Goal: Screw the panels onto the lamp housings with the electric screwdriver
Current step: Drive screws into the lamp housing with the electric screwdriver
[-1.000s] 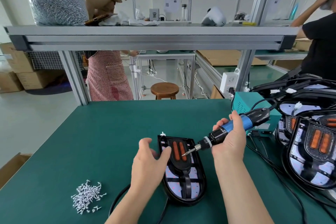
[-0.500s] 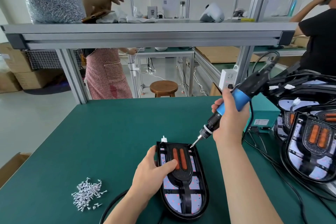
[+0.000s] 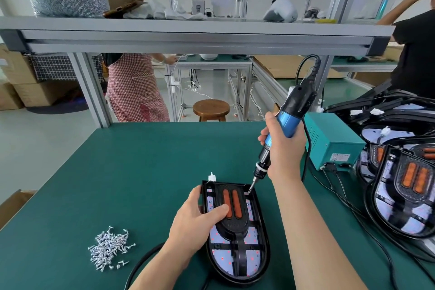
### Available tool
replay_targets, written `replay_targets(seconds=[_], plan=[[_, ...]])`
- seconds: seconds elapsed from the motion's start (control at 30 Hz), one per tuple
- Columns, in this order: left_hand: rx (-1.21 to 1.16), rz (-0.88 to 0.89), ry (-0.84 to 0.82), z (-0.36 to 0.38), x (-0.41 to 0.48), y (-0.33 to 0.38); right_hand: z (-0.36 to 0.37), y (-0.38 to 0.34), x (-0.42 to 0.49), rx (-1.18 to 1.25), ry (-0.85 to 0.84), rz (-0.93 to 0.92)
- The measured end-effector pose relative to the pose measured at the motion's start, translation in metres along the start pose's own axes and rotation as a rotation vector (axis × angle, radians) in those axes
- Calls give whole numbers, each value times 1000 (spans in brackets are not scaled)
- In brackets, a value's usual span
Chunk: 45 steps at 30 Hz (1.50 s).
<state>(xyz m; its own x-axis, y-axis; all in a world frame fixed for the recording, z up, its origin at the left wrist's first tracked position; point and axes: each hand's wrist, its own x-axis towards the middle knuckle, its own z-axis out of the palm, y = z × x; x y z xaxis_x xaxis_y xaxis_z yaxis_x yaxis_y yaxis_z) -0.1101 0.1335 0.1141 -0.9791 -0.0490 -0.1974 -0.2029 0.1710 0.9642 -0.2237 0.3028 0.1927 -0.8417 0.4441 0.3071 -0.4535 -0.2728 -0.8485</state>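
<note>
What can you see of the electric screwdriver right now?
The blue-and-black electric screwdriver is a slim corded tool: metallic blue barrel, black upper body, black chuck with a silver collar, thin metal bit. A black cable loops out of its top. It stands steeply tilted, bit down, top leaning right. The right hand grips the blue barrel, fingers curled round it. The bit tip meets the far right corner of the black oval lamp housing; any screw there is too small to see.

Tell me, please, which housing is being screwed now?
The housing alone mid-table, held by the left hand, with the screwdriver tip at its far corner; the others are stacked right.
</note>
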Motion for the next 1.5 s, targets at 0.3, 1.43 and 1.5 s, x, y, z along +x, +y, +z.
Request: replay_targets(seconds=[0.3, 1.43, 1.5], plan=[[23, 9, 11, 0, 0, 0, 0, 6, -1, -19, 10, 20], [-11, 7, -6, 0, 3, -4, -6, -5, -11, 42, -126, 21], [-13, 9, 1, 0, 4, -5, -4, -5, -12, 29, -116, 12]])
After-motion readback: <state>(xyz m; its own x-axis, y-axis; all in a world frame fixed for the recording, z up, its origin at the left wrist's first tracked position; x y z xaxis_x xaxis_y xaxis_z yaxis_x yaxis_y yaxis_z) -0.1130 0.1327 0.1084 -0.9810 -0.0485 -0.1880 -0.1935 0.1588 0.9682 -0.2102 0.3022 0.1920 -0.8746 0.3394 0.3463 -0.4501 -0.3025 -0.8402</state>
